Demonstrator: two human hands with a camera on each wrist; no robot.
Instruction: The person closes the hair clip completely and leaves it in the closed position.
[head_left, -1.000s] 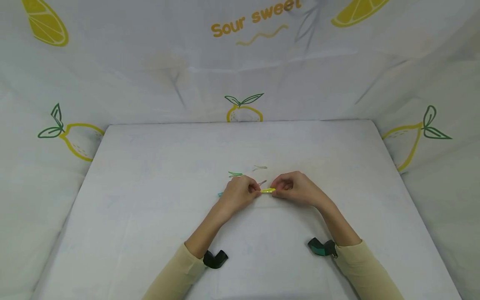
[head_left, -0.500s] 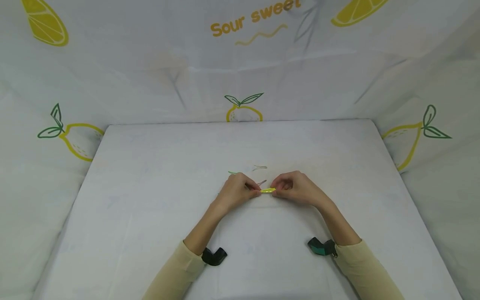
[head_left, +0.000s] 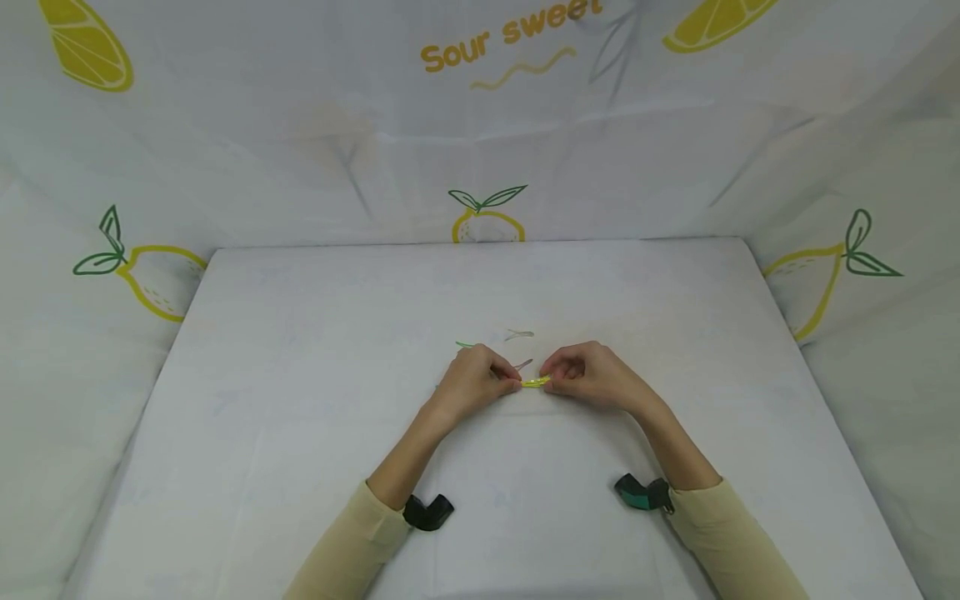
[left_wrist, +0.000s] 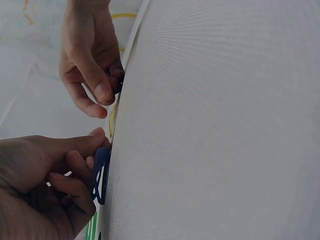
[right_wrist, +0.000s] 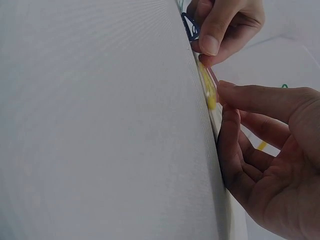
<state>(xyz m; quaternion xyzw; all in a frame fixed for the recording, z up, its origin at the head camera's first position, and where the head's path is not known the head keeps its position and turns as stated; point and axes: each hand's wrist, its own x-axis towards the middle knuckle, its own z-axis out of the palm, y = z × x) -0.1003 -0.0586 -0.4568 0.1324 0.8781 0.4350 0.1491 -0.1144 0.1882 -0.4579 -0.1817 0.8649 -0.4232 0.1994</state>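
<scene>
Right now I have the left hand [head_left: 472, 382] and right hand [head_left: 596, 377] each pinching an end of the yellow clip [head_left: 535, 382], fingers narrow, the clip bridging them. A blue clip [left_wrist: 101, 157] sits just beside the left fingers; I can't tell whether they touch. Beyond the fingertips lie a pinkish clip [head_left: 524, 364], then a pale clip [head_left: 522, 335].

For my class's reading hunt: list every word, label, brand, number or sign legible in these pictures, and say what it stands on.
"Sour sweet": orange lettering on the white back cloth.
Orange marks at the top left of the left wrist view: too blurred to read.
No other text can be made out, including on the yellow clip.
</scene>
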